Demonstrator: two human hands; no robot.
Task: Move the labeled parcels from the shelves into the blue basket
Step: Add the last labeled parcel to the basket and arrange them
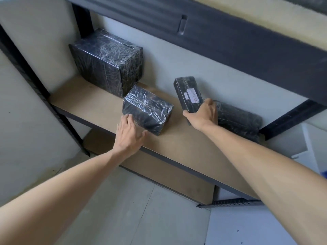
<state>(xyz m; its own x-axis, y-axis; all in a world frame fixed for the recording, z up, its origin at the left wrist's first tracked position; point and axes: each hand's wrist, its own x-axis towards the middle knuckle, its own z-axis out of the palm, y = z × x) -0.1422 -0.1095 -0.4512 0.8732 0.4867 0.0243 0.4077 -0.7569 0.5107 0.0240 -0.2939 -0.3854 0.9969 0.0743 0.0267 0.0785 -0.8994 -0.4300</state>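
Several black plastic-wrapped parcels lie on a brown shelf board (85, 98). My right hand (203, 114) grips the lower end of a narrow parcel (187, 92) that bears a white handwritten label, tilted up off the board. Just behind that hand lies a dark soft parcel (240, 121). My left hand (130, 133) rests with spread fingers on the near corner of a mid-sized parcel (148, 108); no label shows on it. A large parcel (108, 62) stands at the back left. A sliver of blue (324, 174) shows at the right edge; whether it is the basket I cannot tell.
The black metal shelf frame has an upper beam (230, 45) overhead and uprights (28, 73) at the left. A lower shelf board (168, 175) sits beneath. The grey floor (134, 213) lies in front, with a grey wall behind the shelf.
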